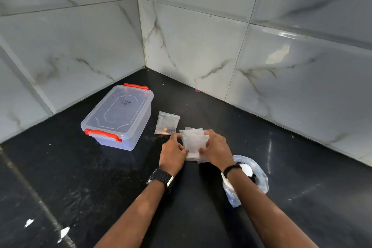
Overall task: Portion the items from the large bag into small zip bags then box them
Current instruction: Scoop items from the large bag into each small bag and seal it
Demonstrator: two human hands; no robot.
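Both hands meet over a small stack of empty clear zip bags lying on the black countertop. The left hand curls its fingers against the stack's left edge, thumb and forefinger pinching the upper left corner, while the right hand grips the right side with bent fingers, the thumb pressing on the top bag. Just beyond the stack, toward the wall, lies 1 filled zip bag with small orange and dark pieces gathered at its near end; it sits apart from the hands. To the left stands a clear plastic storage box with its lid on and 2 orange latches, well clear of the stack. The large plastic bag rests on the counter just right of the right forearm, its mouth open, with dark contents and a white round object inside. A black watch is on the left wrist, a black band on the right.
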